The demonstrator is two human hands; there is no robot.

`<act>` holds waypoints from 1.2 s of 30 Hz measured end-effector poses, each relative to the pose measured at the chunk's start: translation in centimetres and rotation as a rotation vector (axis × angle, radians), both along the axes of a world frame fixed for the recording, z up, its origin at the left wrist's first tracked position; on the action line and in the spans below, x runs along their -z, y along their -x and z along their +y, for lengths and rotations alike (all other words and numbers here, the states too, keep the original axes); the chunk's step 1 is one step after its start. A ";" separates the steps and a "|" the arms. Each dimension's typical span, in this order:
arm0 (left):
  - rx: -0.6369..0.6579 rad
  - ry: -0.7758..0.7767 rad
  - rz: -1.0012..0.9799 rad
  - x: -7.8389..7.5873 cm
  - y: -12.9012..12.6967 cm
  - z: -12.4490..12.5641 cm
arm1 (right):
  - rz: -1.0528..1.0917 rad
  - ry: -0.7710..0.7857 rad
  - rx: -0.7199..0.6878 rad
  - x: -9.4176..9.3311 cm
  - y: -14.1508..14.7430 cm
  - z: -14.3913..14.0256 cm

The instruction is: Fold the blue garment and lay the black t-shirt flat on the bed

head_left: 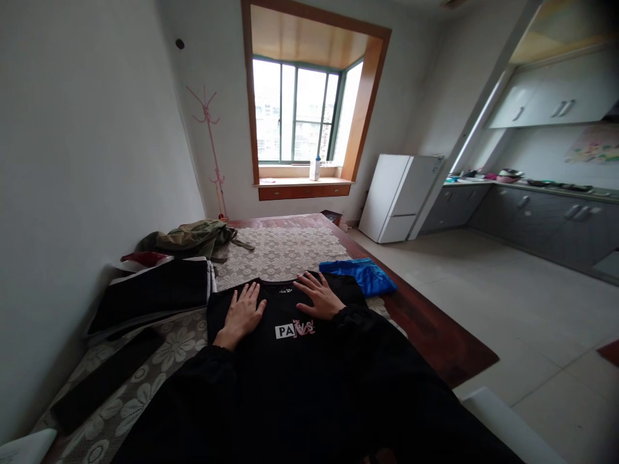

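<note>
I am at a dark wooden table [435, 335] covered by a floral lace tablecloth [280, 254]. On the cloth lie a black T-shirt [290, 361] spread flat before me, a folded blue garment [360, 276] to its right, a folded black garment [155, 293] to its left, and a crumpled olive jacket [193, 237] farther back.

Single head-worn view, forward and down, close over the table [425, 335], toward the window [300, 109].
</note>
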State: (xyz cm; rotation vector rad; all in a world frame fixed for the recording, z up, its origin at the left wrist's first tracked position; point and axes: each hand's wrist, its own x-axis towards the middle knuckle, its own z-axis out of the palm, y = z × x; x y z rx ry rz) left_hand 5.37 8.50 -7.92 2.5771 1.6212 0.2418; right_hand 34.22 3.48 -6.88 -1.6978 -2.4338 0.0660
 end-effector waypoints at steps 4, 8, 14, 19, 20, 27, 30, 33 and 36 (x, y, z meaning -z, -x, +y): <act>0.001 0.008 0.015 -0.1 -0.1 -0.2 | 0.009 0.091 0.073 0.7 1.4 0.1; 0.003 0.015 0.018 -0.3 -0.2 -0.2 | -0.002 0.111 0.249 1.4 2.2 1.2; -0.015 0.029 0.014 -0.3 -0.2 -0.1 | 0.006 0.101 0.280 1.7 2.3 1.5; -0.013 0.002 -0.003 -1.0 -0.4 -0.6 | 0.046 0.140 0.253 0.8 2.4 1.4; -0.012 -0.004 -0.007 -1.1 -0.3 -0.9 | 0.068 0.141 0.227 0.4 2.3 1.3; -0.075 0.005 -0.002 -0.7 4.5 -6.9 | 0.114 0.100 0.213 0.3 -2.9 -3.6; -0.051 -0.005 0.025 0.0 7.2 -9.7 | -0.020 0.021 0.373 2.4 -6.3 -7.2; -0.036 -0.016 0.042 -0.1 8.1 -10.7 | -0.072 0.009 0.398 3.7 -7.5 -9.3; -0.047 -0.004 0.048 -0.8 7.6 -10.7 | -0.080 0.022 0.401 3.1 -6.8 -9.7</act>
